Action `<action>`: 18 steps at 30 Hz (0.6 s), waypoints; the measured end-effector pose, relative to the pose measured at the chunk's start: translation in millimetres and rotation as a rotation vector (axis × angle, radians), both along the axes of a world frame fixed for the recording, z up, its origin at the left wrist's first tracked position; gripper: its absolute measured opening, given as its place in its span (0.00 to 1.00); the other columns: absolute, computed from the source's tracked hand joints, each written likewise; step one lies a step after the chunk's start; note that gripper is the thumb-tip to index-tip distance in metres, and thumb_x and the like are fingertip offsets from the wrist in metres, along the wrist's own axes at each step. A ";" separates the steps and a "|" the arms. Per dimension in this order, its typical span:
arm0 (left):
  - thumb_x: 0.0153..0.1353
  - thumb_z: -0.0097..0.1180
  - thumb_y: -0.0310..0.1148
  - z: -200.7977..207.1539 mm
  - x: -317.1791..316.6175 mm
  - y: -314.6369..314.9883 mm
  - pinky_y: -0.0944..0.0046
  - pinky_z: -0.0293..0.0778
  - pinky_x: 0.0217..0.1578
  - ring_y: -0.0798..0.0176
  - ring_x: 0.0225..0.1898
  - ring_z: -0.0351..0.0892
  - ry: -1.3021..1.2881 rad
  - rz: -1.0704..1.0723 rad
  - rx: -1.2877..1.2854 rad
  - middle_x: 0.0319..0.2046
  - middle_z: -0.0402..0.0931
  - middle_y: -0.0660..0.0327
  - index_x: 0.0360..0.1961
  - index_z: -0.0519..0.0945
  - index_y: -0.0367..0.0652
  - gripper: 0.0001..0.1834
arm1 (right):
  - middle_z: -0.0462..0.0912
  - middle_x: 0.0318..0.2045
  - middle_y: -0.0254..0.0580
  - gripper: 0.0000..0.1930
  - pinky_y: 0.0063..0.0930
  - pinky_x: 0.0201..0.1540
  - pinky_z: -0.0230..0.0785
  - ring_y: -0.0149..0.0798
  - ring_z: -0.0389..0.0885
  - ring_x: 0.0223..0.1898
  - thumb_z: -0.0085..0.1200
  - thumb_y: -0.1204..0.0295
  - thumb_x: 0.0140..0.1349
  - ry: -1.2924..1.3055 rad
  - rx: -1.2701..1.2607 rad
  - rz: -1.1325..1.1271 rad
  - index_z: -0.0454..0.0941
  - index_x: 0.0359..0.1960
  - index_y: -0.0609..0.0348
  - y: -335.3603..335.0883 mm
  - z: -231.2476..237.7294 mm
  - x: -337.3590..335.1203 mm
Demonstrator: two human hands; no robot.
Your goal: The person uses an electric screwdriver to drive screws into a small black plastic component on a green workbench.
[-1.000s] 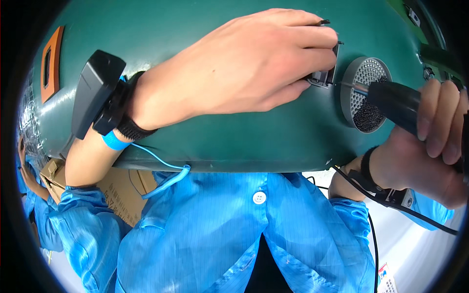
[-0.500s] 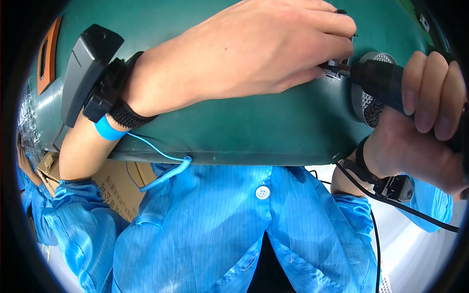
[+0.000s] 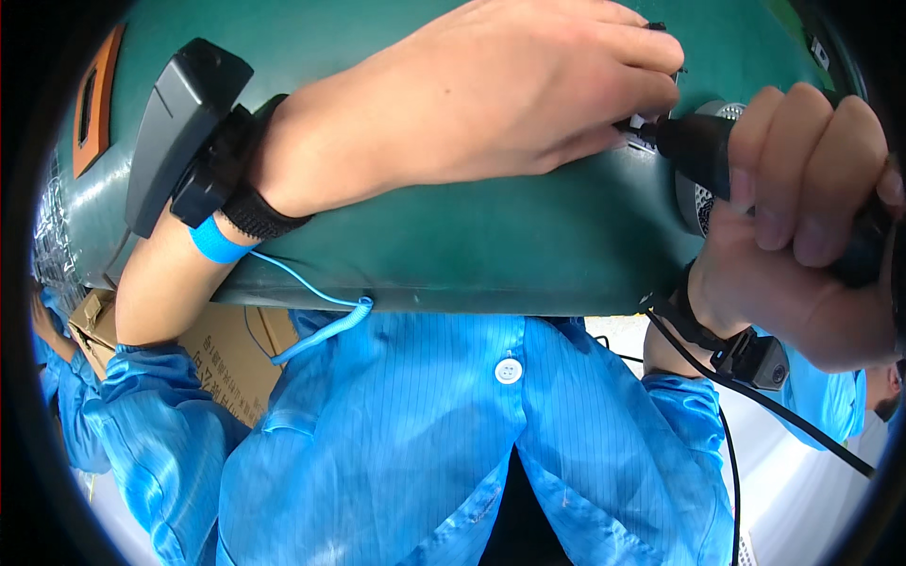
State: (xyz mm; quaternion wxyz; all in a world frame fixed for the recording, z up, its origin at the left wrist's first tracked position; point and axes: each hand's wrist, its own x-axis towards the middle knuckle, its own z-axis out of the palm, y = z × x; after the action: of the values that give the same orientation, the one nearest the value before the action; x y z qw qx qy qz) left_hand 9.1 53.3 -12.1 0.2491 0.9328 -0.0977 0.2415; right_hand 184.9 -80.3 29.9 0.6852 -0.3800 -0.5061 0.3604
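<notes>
Head view, the only feed reaching my distant station: over a green work surface [image 3: 491, 245], my left hand [image 3: 562, 90] pinches a small dark part [image 3: 644, 143], fingers curled so closely that little beyond a metallic edge shows. The part sits at the fingertips, right of centre; whether it rests on the surface, I cannot tell. My right hand [image 3: 797, 193] wraps around a black handheld driver [image 3: 694, 149], its nose pointed at the part, with a grey perforated dish [image 3: 686, 200] partly hidden behind the tool. I judge the step in hand to be work with the driver's tip at the part, though its exact seating is hidden from me. The next move, as I read it, calls for a firm left pinch and a straight, steady driver.
</notes>
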 end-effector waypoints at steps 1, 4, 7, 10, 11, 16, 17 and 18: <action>0.61 0.62 0.32 -2.5 2.8 0.6 0.61 0.72 0.51 0.55 0.45 0.70 0.014 -0.009 0.013 0.39 0.67 0.55 0.38 0.74 0.37 0.12 | 0.67 0.15 0.40 0.18 0.30 0.10 0.58 0.34 0.63 0.11 0.35 0.61 0.75 -0.004 -0.003 -0.002 0.73 0.37 0.62 -1.7 -0.7 2.2; 0.61 0.61 0.31 -12.4 14.4 -3.8 0.60 0.72 0.53 0.55 0.45 0.69 -0.065 -0.027 0.058 0.39 0.66 0.55 0.38 0.73 0.37 0.12 | 0.67 0.15 0.40 0.19 0.30 0.09 0.58 0.35 0.63 0.10 0.35 0.61 0.75 -0.011 0.002 -0.006 0.73 0.36 0.62 -3.5 -2.9 6.7; 0.61 0.62 0.33 -14.6 12.5 -1.5 0.60 0.72 0.54 0.54 0.46 0.70 -0.104 -0.047 0.018 0.39 0.66 0.55 0.38 0.73 0.37 0.13 | 0.67 0.14 0.41 0.19 0.31 0.08 0.58 0.35 0.63 0.10 0.34 0.61 0.75 -0.008 0.008 -0.006 0.73 0.36 0.62 -3.7 -0.3 11.2; 0.62 0.63 0.36 10.1 11.3 -7.0 0.60 0.72 0.56 0.55 0.48 0.70 0.077 0.040 0.250 0.40 0.67 0.55 0.39 0.73 0.38 0.14 | 0.67 0.14 0.42 0.19 0.31 0.07 0.58 0.36 0.63 0.09 0.34 0.61 0.76 -0.013 0.068 0.023 0.73 0.36 0.62 -8.2 16.1 33.3; 0.63 0.63 0.37 13.0 9.8 -8.9 0.61 0.72 0.57 0.55 0.49 0.70 0.139 0.072 0.333 0.41 0.67 0.56 0.39 0.73 0.39 0.15 | 0.67 0.14 0.42 0.19 0.31 0.07 0.58 0.36 0.63 0.09 0.34 0.61 0.76 -0.016 0.104 0.063 0.73 0.36 0.62 -9.7 27.1 44.8; 0.52 0.69 0.29 -2.5 -4.0 -12.3 0.47 0.75 0.59 0.46 0.57 0.76 0.071 0.043 -0.124 0.47 0.79 0.56 0.40 0.83 0.37 0.14 | 0.67 0.14 0.42 0.19 0.31 0.06 0.58 0.36 0.63 0.09 0.33 0.61 0.76 -0.070 0.215 0.161 0.72 0.36 0.62 -11.8 53.5 82.8; 0.49 0.72 0.29 -0.1 -4.5 -11.1 0.44 0.74 0.65 0.41 0.63 0.76 0.109 0.009 -0.083 0.52 0.82 0.56 0.42 0.86 0.37 0.17 | 0.67 0.14 0.42 0.19 0.31 0.06 0.58 0.36 0.63 0.09 0.33 0.61 0.76 -0.079 0.195 0.113 0.72 0.36 0.62 -14.0 52.1 78.8; 0.50 0.71 0.30 0.2 -3.7 -11.3 0.43 0.74 0.64 0.41 0.62 0.76 0.077 0.015 -0.075 0.51 0.83 0.55 0.40 0.87 0.36 0.16 | 0.67 0.14 0.42 0.19 0.31 0.06 0.58 0.36 0.63 0.09 0.33 0.61 0.76 -0.093 0.158 0.057 0.72 0.36 0.62 -17.6 47.5 69.7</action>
State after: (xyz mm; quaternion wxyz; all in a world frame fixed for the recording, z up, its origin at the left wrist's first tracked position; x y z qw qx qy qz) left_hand 5.5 42.0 -11.9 0.2857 0.9321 -0.0721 0.2107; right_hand 254.7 -97.9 77.4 0.6785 -0.3265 -0.5747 0.3207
